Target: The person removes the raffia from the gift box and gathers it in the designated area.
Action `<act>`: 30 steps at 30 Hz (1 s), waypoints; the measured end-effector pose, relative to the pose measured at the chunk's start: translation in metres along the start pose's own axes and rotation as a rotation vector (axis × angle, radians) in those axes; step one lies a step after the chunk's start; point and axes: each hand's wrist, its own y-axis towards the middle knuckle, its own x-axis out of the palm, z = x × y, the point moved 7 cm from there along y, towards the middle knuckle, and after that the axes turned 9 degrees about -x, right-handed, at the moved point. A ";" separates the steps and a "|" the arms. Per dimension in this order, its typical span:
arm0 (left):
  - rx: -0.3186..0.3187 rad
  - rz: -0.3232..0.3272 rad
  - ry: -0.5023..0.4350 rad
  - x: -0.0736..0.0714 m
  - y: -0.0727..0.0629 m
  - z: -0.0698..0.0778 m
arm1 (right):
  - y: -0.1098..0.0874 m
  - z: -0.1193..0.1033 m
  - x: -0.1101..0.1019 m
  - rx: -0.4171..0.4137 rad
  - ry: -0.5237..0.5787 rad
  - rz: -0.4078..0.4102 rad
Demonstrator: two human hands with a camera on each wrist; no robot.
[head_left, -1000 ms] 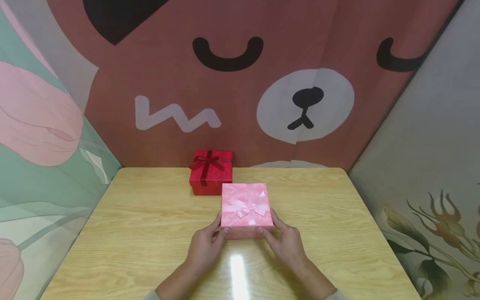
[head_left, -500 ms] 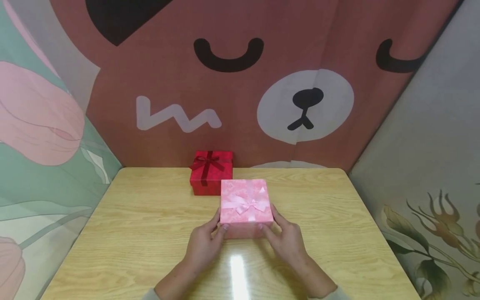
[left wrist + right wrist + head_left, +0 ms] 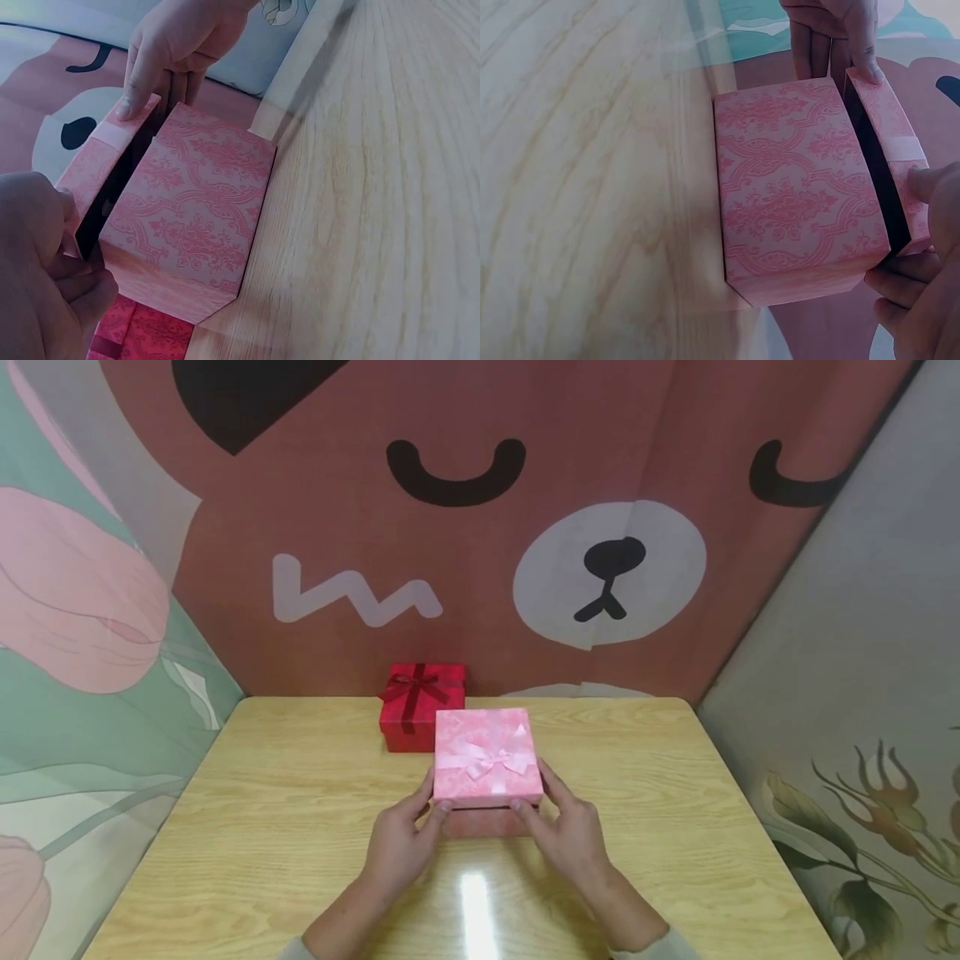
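A pink gift box stands on the table, its patterned base resting on the wood. Its lid, tied with a pale pink ribbon bow, is raised off the base, and a dark gap shows between them in both wrist views. My left hand grips the lid's left side, thumb on the front edge. On the opposite side my right hand holds the lid the same way, its thumb on the rim. The inside of the box is hidden.
Behind and left of the pink box is a red gift box with a dark red ribbon bow, partly covered by the pink lid. The wooden table ends at a bear-print curtain. Printed curtains hang at both sides.
Both hands have lifted the lid upward from the pink base, opening a gap along the front. The base and the red box have stayed in place.
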 end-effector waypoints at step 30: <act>0.051 0.196 -0.136 -0.046 0.002 -0.005 | 0.027 -0.027 0.021 -0.058 0.106 -0.016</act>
